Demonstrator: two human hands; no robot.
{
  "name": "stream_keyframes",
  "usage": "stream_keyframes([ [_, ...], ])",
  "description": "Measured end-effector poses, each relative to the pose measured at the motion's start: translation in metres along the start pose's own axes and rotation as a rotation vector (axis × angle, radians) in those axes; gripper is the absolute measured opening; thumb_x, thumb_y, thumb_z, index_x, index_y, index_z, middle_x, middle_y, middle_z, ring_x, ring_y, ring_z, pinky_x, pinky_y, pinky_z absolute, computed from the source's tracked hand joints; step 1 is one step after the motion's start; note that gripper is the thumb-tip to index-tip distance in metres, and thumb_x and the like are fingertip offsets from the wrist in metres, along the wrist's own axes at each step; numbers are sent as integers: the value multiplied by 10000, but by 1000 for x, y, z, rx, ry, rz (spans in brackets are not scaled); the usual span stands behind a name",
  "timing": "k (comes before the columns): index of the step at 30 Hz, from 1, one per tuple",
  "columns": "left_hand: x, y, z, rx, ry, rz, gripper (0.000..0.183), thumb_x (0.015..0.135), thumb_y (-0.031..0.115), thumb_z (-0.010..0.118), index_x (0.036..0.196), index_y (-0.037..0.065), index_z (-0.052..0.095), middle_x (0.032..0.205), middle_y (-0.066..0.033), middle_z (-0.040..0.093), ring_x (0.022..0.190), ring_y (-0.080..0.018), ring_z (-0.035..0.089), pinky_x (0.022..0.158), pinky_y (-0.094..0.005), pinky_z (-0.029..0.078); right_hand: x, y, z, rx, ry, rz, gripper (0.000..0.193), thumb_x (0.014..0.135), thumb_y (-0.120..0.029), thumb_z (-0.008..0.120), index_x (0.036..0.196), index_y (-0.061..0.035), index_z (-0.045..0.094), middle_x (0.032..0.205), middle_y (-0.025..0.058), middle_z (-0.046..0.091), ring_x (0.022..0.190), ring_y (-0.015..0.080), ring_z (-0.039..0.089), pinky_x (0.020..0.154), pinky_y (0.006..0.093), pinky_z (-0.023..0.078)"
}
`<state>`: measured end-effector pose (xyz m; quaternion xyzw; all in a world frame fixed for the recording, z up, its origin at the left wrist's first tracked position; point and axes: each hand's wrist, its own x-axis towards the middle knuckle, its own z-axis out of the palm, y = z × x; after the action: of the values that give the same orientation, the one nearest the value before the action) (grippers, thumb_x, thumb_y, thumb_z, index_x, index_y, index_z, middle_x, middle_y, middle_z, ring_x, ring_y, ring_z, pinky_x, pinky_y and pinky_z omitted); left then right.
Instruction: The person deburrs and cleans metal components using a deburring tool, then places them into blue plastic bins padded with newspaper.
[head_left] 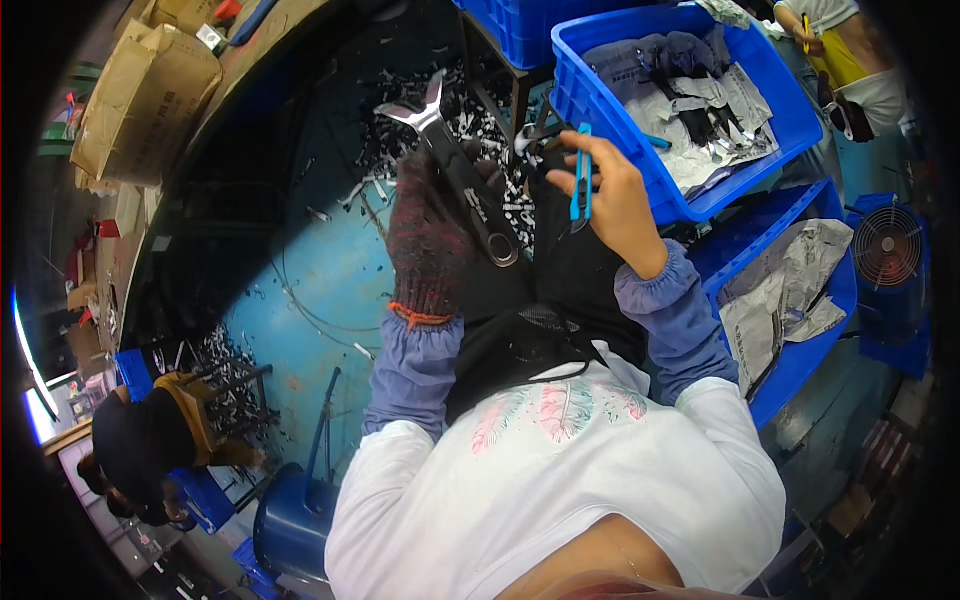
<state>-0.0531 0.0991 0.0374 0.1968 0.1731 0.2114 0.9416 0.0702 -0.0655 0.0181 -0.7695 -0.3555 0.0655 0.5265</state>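
Note:
My left hand [430,235], in a dark red and black knit glove, is closed around a combination wrench [458,170]. Black covers the wrench's middle. Its bare silver open jaw points up and away, while the ring end lies toward my lap. To its right, my bare right hand [622,205] grips a light blue utility knife [581,185], held upright between fingers and thumb. The knife is apart from the wrench. Blue-grey sleeve covers show on both forearms.
A blue crate [690,205] at the upper right holds paper and several black-and-silver tools. Below it, another blue bin [765,395] contains crumpled paper. Black and white scraps [375,150] litter the floor ahead. A fan [888,245] stands far right; other people [140,450] are at left and upper right.

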Motion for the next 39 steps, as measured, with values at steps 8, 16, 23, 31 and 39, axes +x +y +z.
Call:
stream_keyframes([
  [8,-16,-28,41,567,-115,291,495,933,284,565,1344,26,471,1232,-199,577,1078,-317,586,940,-431,466,-26,-27,-13,579,-70,143,484,822,-134,775,1237,-2,565,1097,90,659,971,131,630,842,261,503],
  [16,-28,-88,41,1630,-452,504,503,946,176,536,1385,-37,416,1316,-183,538,1177,-291,549,1003,-375,422,-77,1,-98,64,381,64,415,708,14,654,1108,-33,555,990,87,615,920,177,602,818,306,480],
  [23,-12,-113,34,1152,-615,95,441,1053,235,352,1387,-39,438,1377,-177,497,1203,-257,557,1012,-386,465,-275,56,-247,-477,695,626,347,757,-40,763,1061,-26,597,963,52,639,810,99,596,704,244,476],
  [31,2,-122,42,849,-446,-224,372,1017,137,462,1314,-85,488,1314,-198,555,1176,-258,574,958,-357,497,-303,96,-219,-505,132,548,423,685,-125,826,1036,-59,600,968,118,608,938,279,586,846,367,458],
  [39,18,-108,33,891,-318,-201,398,1006,204,512,1319,-43,523,1250,-139,595,1108,-185,581,949,-303,458,-37,88,-196,-543,102,126,195,901,-270,624,1011,-111,651,828,154,665,797,361,650,671,451,491],
])
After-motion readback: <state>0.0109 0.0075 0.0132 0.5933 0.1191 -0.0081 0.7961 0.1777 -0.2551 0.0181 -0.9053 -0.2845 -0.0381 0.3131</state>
